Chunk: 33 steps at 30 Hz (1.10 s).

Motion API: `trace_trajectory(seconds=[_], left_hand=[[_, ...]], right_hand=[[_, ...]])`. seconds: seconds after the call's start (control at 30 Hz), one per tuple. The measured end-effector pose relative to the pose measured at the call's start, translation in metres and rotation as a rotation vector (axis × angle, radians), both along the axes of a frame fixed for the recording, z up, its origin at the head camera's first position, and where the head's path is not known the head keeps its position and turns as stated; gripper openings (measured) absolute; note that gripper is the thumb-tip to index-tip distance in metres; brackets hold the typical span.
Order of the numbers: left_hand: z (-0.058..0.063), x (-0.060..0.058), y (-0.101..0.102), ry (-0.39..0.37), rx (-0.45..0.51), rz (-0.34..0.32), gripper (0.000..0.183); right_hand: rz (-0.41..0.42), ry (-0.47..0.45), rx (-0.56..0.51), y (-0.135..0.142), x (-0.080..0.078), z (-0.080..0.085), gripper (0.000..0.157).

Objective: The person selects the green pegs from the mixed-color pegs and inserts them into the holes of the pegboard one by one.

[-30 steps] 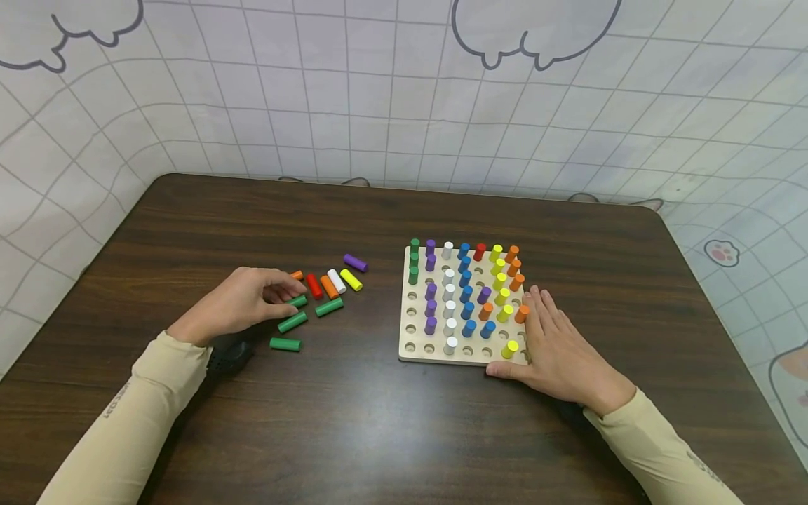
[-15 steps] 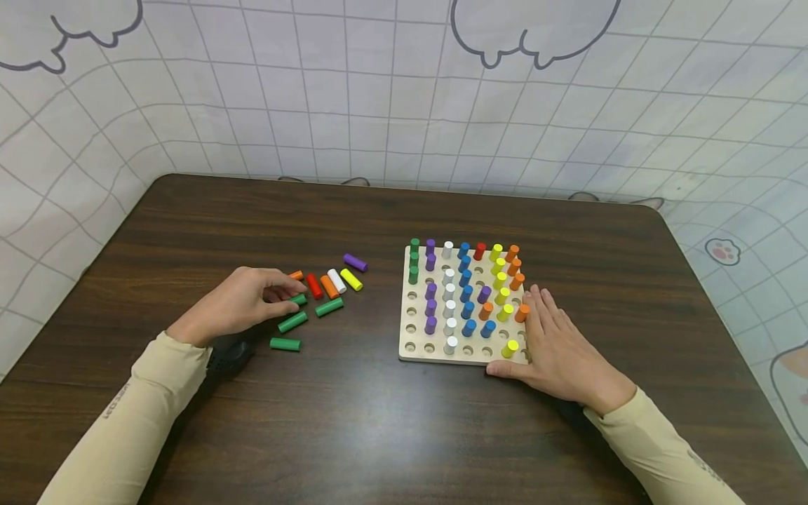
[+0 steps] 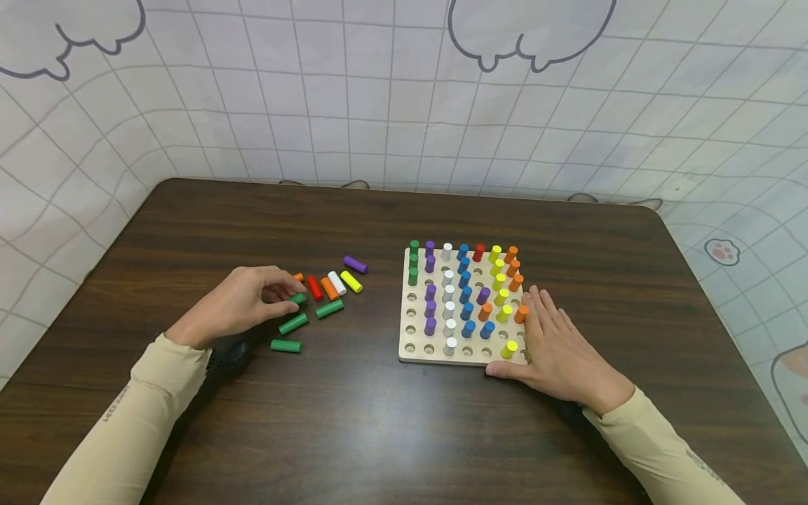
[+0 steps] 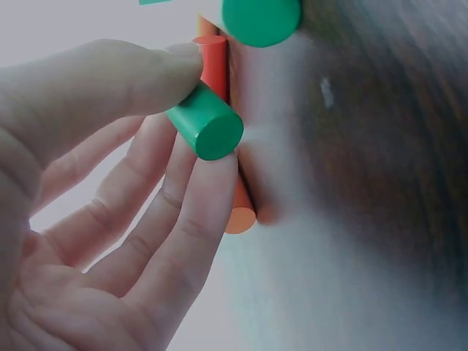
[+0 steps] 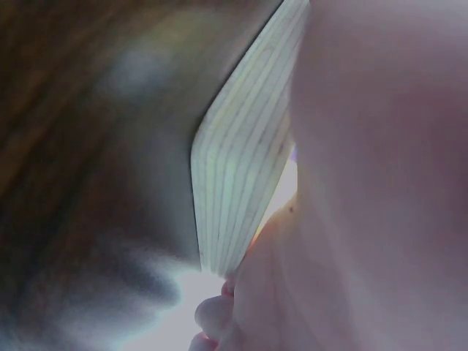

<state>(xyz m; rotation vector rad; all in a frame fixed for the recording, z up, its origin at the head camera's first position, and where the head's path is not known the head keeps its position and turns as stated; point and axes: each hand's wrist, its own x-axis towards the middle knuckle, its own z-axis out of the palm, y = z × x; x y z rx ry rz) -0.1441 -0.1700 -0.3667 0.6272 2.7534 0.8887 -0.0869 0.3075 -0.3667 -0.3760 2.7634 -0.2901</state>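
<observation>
My left hand (image 3: 252,298) pinches a green peg (image 4: 207,128) between thumb and fingertips, at the left edge of a loose group of pegs. In the left wrist view a red peg (image 4: 213,62) and an orange peg (image 4: 240,219) show behind it. A wooden pegboard (image 3: 419,354) stands to the right, with upright pegs in green, purple, white, blue, red, yellow and orange and several bare holes. My right hand (image 3: 564,354) lies with straight fingers along the board's right side, thumb at its front edge. In the right wrist view the board's layered edge (image 5: 241,146) appears against the palm.
Loose green pegs (image 3: 293,323) lie nearest the left hand. Beyond them are a white peg (image 3: 337,283), a yellow peg (image 3: 351,281) and a purple peg (image 3: 355,264). The dark wooden table (image 3: 353,421) ends at a gridded cloth backdrop (image 3: 379,105).
Both hands stay almost still, the left with its fingers on the same green peg. The head view shifts very slightly. The pegs on the board look the same.
</observation>
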Motion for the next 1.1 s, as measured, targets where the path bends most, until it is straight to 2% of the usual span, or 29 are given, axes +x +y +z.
trace_trajectory(seconds=[0.47,0.73,1.1], left_hand=[[0.006,0.001,0.011,0.088,0.032,0.004,0.023],[0.010,0.001,0.017,0.126,0.043,-0.018,0.023],[0.023,0.001,0.029,0.160,0.070,-0.034,0.022]], right_hand=[[-0.012,0.003,0.003,0.003,0.001,0.000,0.136],[-0.011,0.006,-0.009,0.003,0.001,-0.003,0.136],[0.005,0.011,-0.001,0.001,-0.001,-0.003,0.136]])
